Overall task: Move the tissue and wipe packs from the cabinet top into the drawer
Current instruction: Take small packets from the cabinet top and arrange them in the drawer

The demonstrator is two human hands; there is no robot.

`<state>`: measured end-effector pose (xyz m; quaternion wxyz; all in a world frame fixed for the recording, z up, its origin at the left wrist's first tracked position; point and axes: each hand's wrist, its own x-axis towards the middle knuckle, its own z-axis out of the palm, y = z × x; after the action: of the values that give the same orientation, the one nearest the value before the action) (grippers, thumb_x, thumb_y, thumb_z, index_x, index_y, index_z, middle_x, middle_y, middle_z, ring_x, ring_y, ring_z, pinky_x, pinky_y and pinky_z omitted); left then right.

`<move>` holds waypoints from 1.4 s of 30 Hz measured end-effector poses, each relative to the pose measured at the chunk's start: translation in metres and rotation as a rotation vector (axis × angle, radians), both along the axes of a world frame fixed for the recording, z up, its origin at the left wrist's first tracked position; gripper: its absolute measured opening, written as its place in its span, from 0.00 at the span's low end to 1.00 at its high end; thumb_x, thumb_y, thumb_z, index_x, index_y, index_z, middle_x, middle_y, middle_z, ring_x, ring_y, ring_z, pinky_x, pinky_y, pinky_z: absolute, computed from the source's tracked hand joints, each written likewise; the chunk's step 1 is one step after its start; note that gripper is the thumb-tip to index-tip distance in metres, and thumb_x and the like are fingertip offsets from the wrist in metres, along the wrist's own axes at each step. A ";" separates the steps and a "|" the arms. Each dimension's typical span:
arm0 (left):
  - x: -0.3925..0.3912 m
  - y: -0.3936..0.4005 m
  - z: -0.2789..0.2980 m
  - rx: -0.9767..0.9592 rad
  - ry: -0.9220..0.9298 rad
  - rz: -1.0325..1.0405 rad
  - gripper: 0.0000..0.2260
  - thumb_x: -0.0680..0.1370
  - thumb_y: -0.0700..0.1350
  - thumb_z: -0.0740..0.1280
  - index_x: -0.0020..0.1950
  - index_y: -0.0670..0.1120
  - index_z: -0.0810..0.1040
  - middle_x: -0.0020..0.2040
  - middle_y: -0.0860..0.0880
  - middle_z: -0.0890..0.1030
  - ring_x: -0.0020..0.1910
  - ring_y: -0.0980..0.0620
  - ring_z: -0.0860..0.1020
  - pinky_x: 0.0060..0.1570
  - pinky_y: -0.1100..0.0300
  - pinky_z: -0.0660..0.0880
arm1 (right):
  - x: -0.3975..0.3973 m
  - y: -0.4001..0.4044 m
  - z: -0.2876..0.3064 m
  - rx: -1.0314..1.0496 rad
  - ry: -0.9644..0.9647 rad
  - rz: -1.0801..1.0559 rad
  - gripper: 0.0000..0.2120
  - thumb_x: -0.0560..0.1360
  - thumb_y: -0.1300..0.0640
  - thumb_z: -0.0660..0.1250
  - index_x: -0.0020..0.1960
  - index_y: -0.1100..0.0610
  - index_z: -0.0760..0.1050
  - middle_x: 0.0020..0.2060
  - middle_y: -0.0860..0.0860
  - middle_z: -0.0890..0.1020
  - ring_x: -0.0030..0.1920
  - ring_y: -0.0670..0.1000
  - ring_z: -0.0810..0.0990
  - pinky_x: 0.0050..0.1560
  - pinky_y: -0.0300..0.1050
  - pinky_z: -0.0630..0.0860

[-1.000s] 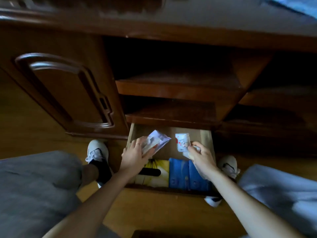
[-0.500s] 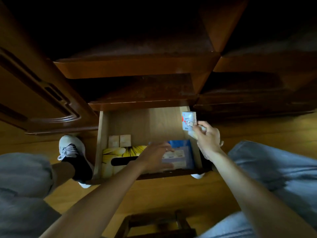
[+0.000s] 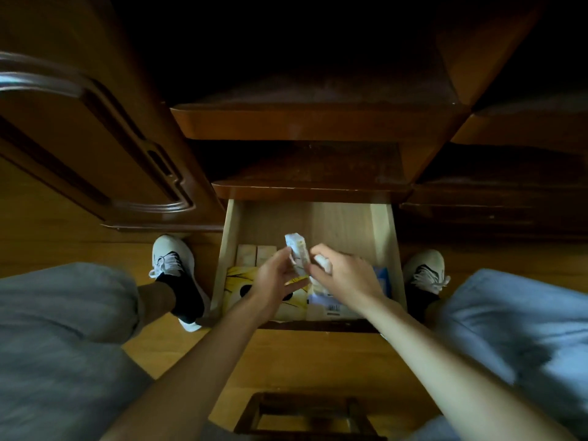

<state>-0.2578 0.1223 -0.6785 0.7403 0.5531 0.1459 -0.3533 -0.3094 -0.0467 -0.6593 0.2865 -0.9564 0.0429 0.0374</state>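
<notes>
The light wooden drawer (image 3: 380,224) stands pulled out under the dark cabinet shelves. In it lie two small tan packs (image 3: 256,254), a yellow tissue pack (image 3: 235,281), a pack with a barcode label (image 3: 331,308) and a blue pack (image 3: 381,275). Both hands meet over the drawer's middle. My left hand (image 3: 275,283) pinches a small white tissue pack (image 3: 297,251), which stands upright. My right hand (image 3: 348,278) touches that pack's other side and keeps a second white pack (image 3: 323,262) curled in its fingers.
A carved cabinet door (image 3: 95,148) stands at the left. Two open shelves (image 3: 305,122) jut out above the drawer. My shoes (image 3: 173,259) (image 3: 424,268) flank the drawer on the wooden floor. A dark wooden stool frame (image 3: 305,409) sits below my arms.
My left hand has risen off the packs in the drawer and taken hold of the small white pack. My right hand brought it from the drawer's right edge to the middle.
</notes>
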 end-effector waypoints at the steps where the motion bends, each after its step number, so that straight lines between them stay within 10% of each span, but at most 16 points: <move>1: -0.002 0.003 0.000 -0.017 0.009 -0.007 0.16 0.82 0.56 0.61 0.57 0.50 0.85 0.57 0.45 0.85 0.55 0.47 0.83 0.50 0.52 0.81 | -0.001 0.004 0.001 -0.041 -0.013 0.037 0.14 0.78 0.33 0.56 0.56 0.39 0.71 0.35 0.42 0.81 0.33 0.42 0.79 0.32 0.44 0.78; 9: -0.005 0.010 -0.001 0.145 -0.067 -0.025 0.21 0.78 0.60 0.67 0.63 0.45 0.78 0.59 0.40 0.82 0.58 0.43 0.81 0.59 0.47 0.80 | -0.005 0.007 -0.006 0.100 0.119 0.044 0.30 0.78 0.51 0.66 0.74 0.39 0.55 0.51 0.42 0.78 0.31 0.45 0.80 0.26 0.45 0.77; 12: -0.004 0.016 -0.005 0.090 -0.087 0.042 0.15 0.79 0.48 0.70 0.63 0.43 0.78 0.56 0.39 0.83 0.55 0.42 0.83 0.59 0.45 0.79 | -0.001 0.004 -0.003 0.207 0.194 -0.134 0.20 0.79 0.51 0.67 0.61 0.41 0.58 0.49 0.43 0.80 0.33 0.48 0.83 0.32 0.55 0.81; 16: 0.002 0.026 -0.005 -0.017 -0.100 0.051 0.13 0.78 0.39 0.70 0.62 0.44 0.79 0.53 0.40 0.83 0.52 0.43 0.83 0.56 0.50 0.80 | 0.008 -0.009 0.004 0.269 0.158 -0.310 0.10 0.78 0.42 0.70 0.53 0.44 0.73 0.42 0.42 0.82 0.36 0.41 0.81 0.29 0.34 0.74; 19: 0.005 0.033 -0.003 -0.055 -0.122 -0.027 0.11 0.79 0.38 0.69 0.61 0.46 0.81 0.54 0.41 0.82 0.55 0.42 0.82 0.58 0.50 0.79 | 0.012 -0.020 0.010 0.416 0.114 -0.405 0.12 0.78 0.39 0.68 0.49 0.48 0.79 0.40 0.46 0.83 0.41 0.45 0.81 0.35 0.37 0.76; 23: 0.004 0.030 0.000 -0.004 -0.213 -0.104 0.11 0.79 0.38 0.69 0.57 0.51 0.84 0.53 0.45 0.84 0.56 0.44 0.82 0.56 0.53 0.80 | 0.009 -0.011 0.007 0.620 0.333 -0.323 0.12 0.80 0.37 0.61 0.60 0.37 0.76 0.51 0.43 0.82 0.52 0.48 0.82 0.53 0.51 0.79; 30: 0.006 0.033 0.002 0.076 -0.241 -0.151 0.12 0.79 0.42 0.70 0.62 0.47 0.79 0.55 0.46 0.84 0.53 0.47 0.84 0.52 0.54 0.81 | 0.009 0.003 0.006 0.649 0.367 -0.178 0.38 0.77 0.31 0.64 0.81 0.43 0.58 0.73 0.44 0.69 0.66 0.43 0.72 0.54 0.37 0.71; 35: 0.006 0.032 0.000 0.203 -0.282 -0.186 0.13 0.76 0.46 0.74 0.60 0.52 0.79 0.47 0.53 0.85 0.47 0.54 0.84 0.46 0.58 0.81 | 0.010 0.004 -0.006 0.390 0.253 -0.171 0.29 0.74 0.40 0.75 0.68 0.45 0.65 0.60 0.44 0.80 0.51 0.40 0.81 0.43 0.40 0.82; 42: 0.025 0.040 -0.004 0.318 -0.236 -0.300 0.15 0.77 0.47 0.73 0.62 0.43 0.80 0.51 0.46 0.86 0.50 0.49 0.85 0.53 0.51 0.82 | 0.029 0.007 -0.019 0.617 0.373 -0.143 0.20 0.73 0.44 0.77 0.61 0.31 0.75 0.59 0.42 0.81 0.55 0.41 0.82 0.43 0.34 0.80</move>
<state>-0.2332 0.1626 -0.6827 0.5953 0.7154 0.0283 -0.3647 -0.2801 -0.0398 -0.6785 0.5505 -0.7963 0.1479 0.2024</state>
